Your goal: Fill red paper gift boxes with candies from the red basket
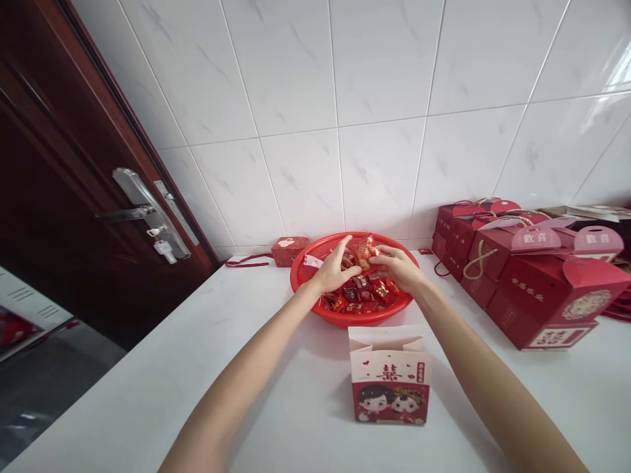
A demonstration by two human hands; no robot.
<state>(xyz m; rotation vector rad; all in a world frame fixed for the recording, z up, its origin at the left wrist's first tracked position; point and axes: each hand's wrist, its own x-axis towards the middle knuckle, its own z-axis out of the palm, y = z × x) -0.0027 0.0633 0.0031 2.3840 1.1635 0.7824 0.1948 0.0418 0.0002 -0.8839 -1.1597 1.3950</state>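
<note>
A round red plastic basket (348,320) stands near the tiled wall, with many red-wrapped sweets (362,292) in it. My right hand (397,268) is over its right side, fingers closed on a shiny red and gold packet (365,252). Over the left part of the basket is my left hand (336,268), thumb and fingers spread, its thumb close to the packet and nothing held. In front of the basket, between my forearms, an upright paper box (389,387) with two cartoon figures has its top open.
Several closed red gift boxes (532,295) with cord handles line the right side of the white table (197,381). A small red box (289,251) and a ribbon (249,261) lie behind left. A dark door (64,164) with keys is at the left.
</note>
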